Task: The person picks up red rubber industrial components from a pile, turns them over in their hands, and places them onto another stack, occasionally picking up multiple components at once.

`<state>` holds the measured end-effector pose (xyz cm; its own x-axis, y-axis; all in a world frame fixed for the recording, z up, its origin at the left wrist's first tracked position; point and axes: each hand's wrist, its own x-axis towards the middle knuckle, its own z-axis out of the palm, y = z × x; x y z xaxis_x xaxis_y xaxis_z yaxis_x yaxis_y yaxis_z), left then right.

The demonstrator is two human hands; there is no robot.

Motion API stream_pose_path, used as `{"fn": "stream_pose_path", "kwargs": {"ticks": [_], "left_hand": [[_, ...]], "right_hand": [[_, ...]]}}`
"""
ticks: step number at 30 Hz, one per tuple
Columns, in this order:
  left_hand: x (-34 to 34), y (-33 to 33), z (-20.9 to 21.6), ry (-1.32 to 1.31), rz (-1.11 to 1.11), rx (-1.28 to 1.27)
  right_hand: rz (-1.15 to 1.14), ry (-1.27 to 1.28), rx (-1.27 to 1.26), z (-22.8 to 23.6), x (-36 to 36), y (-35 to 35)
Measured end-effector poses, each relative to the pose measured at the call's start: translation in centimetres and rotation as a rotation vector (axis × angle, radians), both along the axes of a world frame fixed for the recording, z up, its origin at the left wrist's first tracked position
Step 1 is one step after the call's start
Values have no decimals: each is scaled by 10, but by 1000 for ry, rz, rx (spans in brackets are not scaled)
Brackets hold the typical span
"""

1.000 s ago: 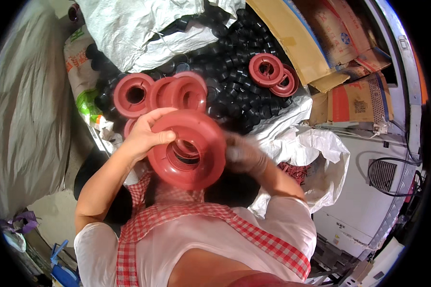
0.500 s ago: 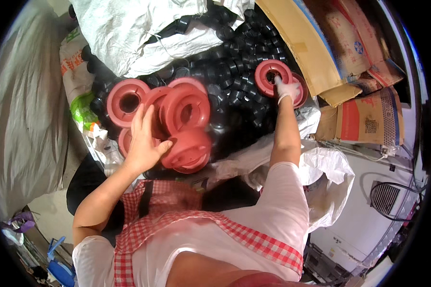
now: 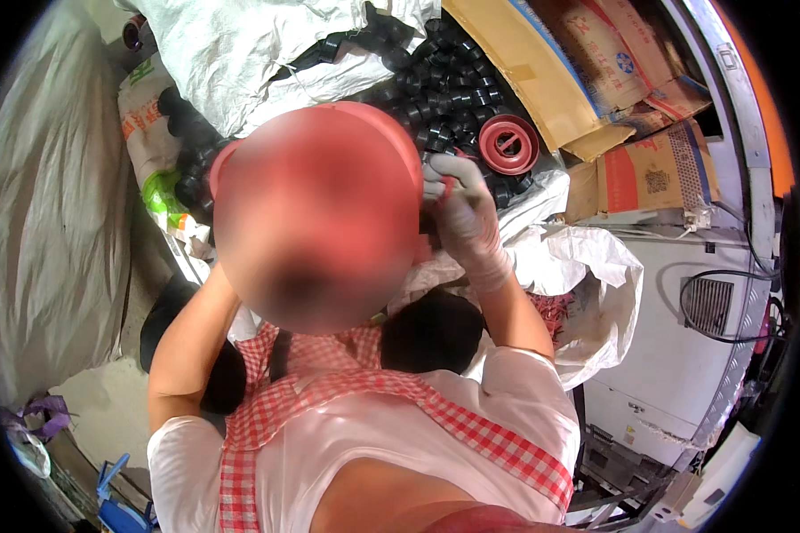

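Note:
A big blurred red round shape [image 3: 329, 204] fills the middle of the view, with a sharper red rim along its top. My left forearm runs into its lower left, and my left hand [image 3: 249, 253] is lost in the blur, fingers hidden. At its right edge my gloved right hand [image 3: 469, 218] has its fingers curled, with a small bit of red [image 3: 447, 188] showing at them. I cannot make out what that piece is. Up and to the right of this hand, a red plastic ring with a crossbar [image 3: 509, 144] lies on the heap of black plastic caps [image 3: 449, 98].
White woven sacks [image 3: 231, 62] cover the heap's far side. Cardboard boxes [image 3: 542, 80] stand at the far right. A white bag with red scraps [image 3: 551, 315] is beside my right arm, near a white cabinet [image 3: 649, 355]. A tall grey sack [image 3: 44, 204] stands left.
My right hand has come back from the red rings at the right toward the middle. One ring there is gone from the top. The separate red rings near my left hand are now behind blur.

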<state>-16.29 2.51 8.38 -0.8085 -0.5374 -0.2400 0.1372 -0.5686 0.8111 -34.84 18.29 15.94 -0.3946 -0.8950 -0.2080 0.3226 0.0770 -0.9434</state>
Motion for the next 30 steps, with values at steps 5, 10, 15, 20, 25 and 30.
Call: {"fn": "stream_pose_path", "kwargs": {"ticks": [5,10,15,20,25,30], "left_hand": [[7,12,-13,81,-167,88],[8,16,-6,27,-185,113],[8,5,-14,-109,-79,-88],[19,-22,-55,-482,-75,-581],[-3,-10,-61,-458,40,-795],[-1,-10,-53,-466,61,-924]], "right_hand": [[69,-496,-177,-28,32,17],[178,-548,-169,-42,17,26],[42,-1,98,-78,0,38],[-166,1659,631,-133,-151,53],[175,1999,1297,-246,-280,117],[-29,1641,1048,-253,-272,118]]}}
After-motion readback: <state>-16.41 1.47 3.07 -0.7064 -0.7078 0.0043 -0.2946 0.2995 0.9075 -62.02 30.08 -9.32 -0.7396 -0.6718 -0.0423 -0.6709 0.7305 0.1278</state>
